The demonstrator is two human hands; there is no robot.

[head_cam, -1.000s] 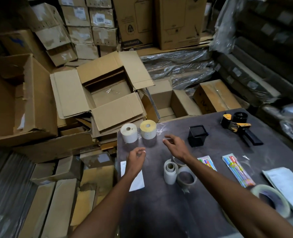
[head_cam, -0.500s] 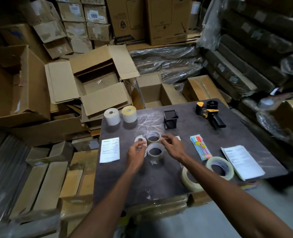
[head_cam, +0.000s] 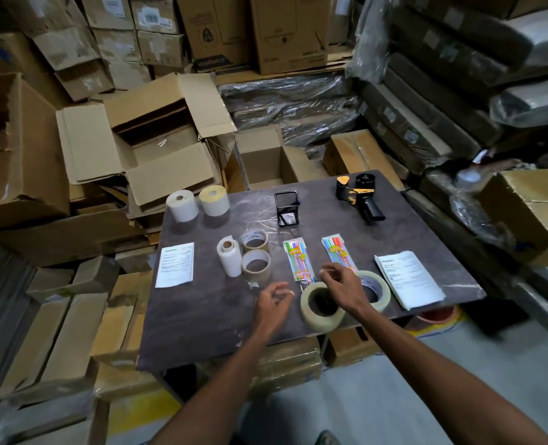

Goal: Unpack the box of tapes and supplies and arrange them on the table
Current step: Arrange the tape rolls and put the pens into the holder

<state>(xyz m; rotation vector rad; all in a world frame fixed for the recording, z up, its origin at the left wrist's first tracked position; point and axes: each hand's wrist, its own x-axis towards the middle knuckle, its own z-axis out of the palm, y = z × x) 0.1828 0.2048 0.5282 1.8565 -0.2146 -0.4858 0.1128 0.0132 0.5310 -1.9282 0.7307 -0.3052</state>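
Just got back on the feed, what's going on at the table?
A person is laying out supplies on the table. Both hands hover, holding nothing: the right hand over two large clear tape rolls near the front edge, the left hand beside them. Smaller tape rolls, pen packs and a tape dispenser are already set out.

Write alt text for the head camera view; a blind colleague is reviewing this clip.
A person's left hand and right hand hover empty over a dark table, the right above two large clear tape rolls. Laid out beyond are two pen packs, brown tape rolls, label rolls, a tape dispenser, a mesh holder and papers, with cardboard boxes stacked behind.
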